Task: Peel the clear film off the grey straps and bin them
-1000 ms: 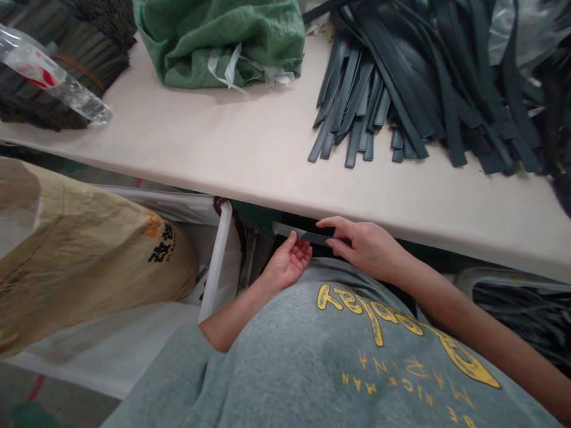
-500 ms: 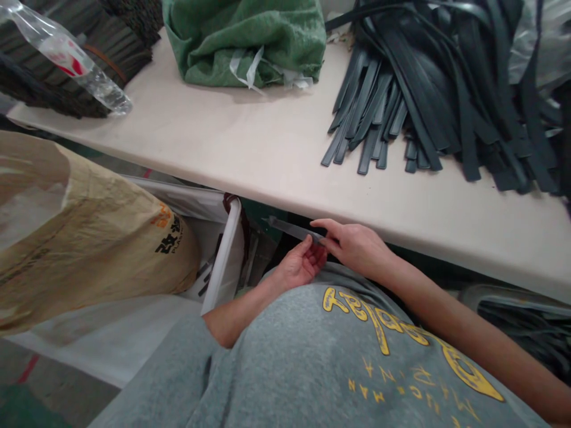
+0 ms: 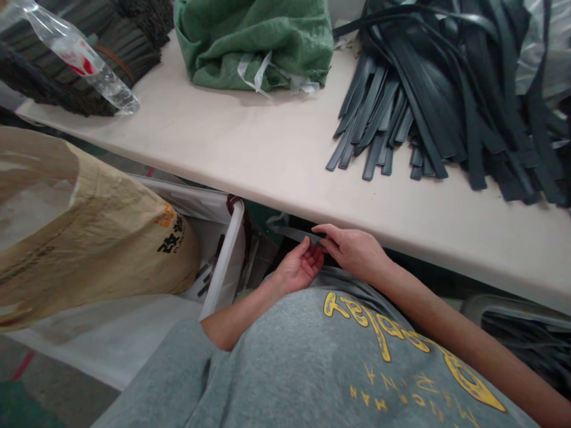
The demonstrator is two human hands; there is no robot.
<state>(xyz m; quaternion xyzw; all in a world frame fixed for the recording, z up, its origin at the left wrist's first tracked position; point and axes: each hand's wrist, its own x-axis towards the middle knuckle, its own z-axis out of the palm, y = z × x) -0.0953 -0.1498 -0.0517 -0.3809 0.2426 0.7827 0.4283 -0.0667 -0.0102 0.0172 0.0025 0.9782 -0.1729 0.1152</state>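
Note:
Close to my waist, just below the table edge, a thin translucent plastic strip [image 3: 292,234] points out to the left, its far end blurred. My left hand [image 3: 298,267] pinches it between thumb and fingers, palm turned up. From the right, my right hand [image 3: 359,249] grips the strip's near end between thumb and fingers, with the index finger stretched above it. The two hands almost touch. Whatever lies inside the fingers is hidden. On the table beyond my right hand is a pile of flat black straps [image 3: 428,119], their squared ends toward me.
A pale table [image 3: 214,142] spans the view. On it are a green cloth sack [image 3: 254,44], a clear plastic bottle [image 3: 89,62] and a dark bundle [image 3: 120,35]. At left, a tan woven sack [image 3: 120,238] stands in a white-walled bin [image 3: 225,255]. Black strips [image 3: 530,339] lie lower right.
The view has shifted slightly. The strip's free end has blurred and swung a little to the right. Both hands keep their hold on it.

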